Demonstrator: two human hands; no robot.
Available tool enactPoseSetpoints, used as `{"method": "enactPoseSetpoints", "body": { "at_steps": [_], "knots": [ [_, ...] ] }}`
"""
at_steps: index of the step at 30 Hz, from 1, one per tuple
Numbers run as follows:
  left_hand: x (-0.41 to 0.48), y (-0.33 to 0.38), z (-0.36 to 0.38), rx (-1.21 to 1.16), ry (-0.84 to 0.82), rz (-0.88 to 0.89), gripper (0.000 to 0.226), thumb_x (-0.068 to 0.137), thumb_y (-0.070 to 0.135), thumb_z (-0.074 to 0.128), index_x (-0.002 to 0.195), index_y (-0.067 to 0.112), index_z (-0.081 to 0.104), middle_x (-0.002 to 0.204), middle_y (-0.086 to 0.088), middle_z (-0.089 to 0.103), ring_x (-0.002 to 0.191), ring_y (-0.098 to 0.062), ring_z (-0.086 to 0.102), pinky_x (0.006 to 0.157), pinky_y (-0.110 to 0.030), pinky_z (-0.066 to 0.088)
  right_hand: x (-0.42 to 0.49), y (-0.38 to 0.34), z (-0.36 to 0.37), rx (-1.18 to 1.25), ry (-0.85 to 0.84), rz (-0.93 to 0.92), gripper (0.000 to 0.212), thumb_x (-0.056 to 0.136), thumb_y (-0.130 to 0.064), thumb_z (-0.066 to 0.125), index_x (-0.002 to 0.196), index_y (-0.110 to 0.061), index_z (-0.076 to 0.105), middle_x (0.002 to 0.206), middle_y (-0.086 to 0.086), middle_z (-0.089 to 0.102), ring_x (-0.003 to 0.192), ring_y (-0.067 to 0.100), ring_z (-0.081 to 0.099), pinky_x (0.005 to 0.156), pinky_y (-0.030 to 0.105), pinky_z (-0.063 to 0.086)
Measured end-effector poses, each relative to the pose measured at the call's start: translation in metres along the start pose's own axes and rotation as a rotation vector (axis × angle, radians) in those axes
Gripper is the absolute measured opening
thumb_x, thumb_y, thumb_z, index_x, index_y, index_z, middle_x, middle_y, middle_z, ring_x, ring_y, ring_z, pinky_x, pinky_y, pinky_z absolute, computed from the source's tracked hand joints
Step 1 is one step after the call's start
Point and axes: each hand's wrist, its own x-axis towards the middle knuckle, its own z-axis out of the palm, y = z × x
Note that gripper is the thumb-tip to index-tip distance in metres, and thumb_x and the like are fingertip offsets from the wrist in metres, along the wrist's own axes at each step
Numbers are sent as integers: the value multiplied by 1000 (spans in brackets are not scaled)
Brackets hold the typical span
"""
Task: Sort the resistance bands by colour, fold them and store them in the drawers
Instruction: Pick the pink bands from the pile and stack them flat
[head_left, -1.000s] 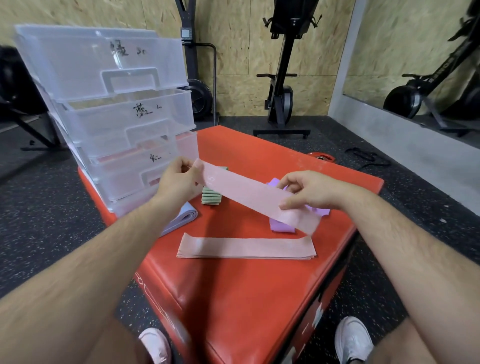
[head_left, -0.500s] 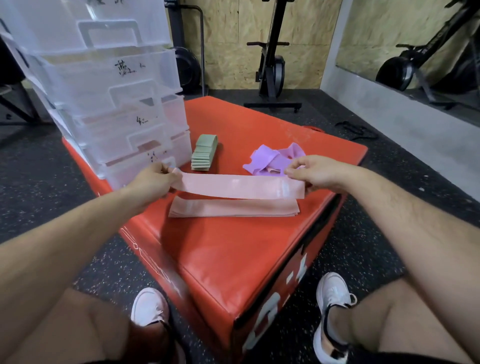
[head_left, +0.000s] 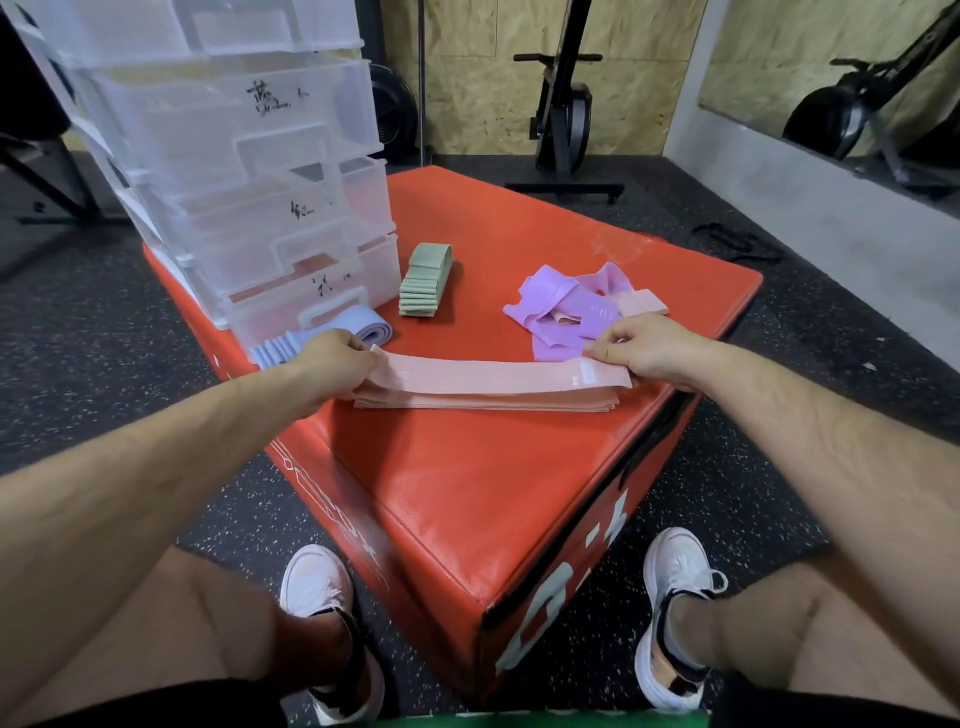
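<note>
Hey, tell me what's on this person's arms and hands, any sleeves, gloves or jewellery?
Nothing is worn on them. The left hand and right hand are bare: no gloves, rings or watch in view. The left forearm and right forearm are uncovered to the frame's edge, no sleeve showing.

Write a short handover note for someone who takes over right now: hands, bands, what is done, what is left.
Left hand grips the left end of a pink band; right hand pinches its right end, over the flat pink stack on the red box.
Green bands are folded and stacked beside the drawers; blue bands lie before the bottom drawer.
Done: green, blue and most pink sorted.
Left: the purple heap is loose, with a stray pink piece by it; fold pink; store all. Drawer contents unclear.
</note>
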Motion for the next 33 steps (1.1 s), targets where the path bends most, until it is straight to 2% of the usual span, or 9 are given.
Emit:
{"method": "enactPoseSetpoints", "body": {
  "at_steps": [3,7,9,12,16,20,23,27,33],
  "knots": [
    [1,-4,0,39,13,16,21,95,27,63,99,7,63,84,-7,62,62,-17,57,49,-24,52,4,5,12,-215,75,-36,26,90,-38,71,89,-11,73,87,7,73,75,17,65,62,26,43],
    [2,-11,-2,35,17,45,20,91,29,67,91,10,63,86,-11,68,66,-22,64,69,-37,61,2,0,16,-108,50,-7,28,92,-38,69,96,-11,66,66,7,71,43,9,63,50,21,44],
    [2,-13,-2,40,5,58,21,90,32,69,86,12,62,81,-9,67,66,-26,67,72,-41,62,-2,-2,12,-74,-1,14,33,87,-45,73,96,-15,65,68,6,71,45,14,63,52,22,47],
    [2,-12,-3,58,0,67,22,89,31,70,85,12,61,81,-9,67,66,-26,68,67,-38,61,-7,-4,5,17,-106,57,33,80,-28,84,103,-18,63,74,8,69,52,18,62,59,28,52],
    [1,-10,-4,29,10,72,20,87,19,69,100,11,57,89,-12,65,68,-23,67,53,-32,59,-9,-4,0,-3,-111,26,26,82,-2,72,104,-14,65,76,12,66,53,20,59,59,29,51],
    [-1,-15,-8,196,35,159,17,81,23,69,89,24,53,79,-9,67,64,-29,64,65,-41,57,-6,-2,3,-166,-70,-72,10,85,-9,74,90,-17,72,79,-1,65,60,13,58,54,19,44],
    [-1,-18,-8,352,18,237,14,82,21,69,77,26,57,89,-8,66,70,-23,62,64,-32,50,-5,3,7,-283,-81,-112,7,82,-17,78,85,-23,74,80,-10,66,72,6,58,62,19,40],
    [4,-24,-6,470,7,278,16,87,20,67,76,26,57,91,-6,64,78,-23,59,68,-28,41,-5,8,13,-346,-76,-159,8,82,-17,77,84,-23,72,77,-8,64,71,9,57,64,22,42],
    [12,-18,-2,541,55,389,6,85,16,65,80,18,61,97,-10,52,88,-28,57,80,-31,46,-5,4,6,-366,-80,-186,4,82,-27,77,83,-27,73,90,-4,69,86,13,63,74,28,50]
  ]
}}
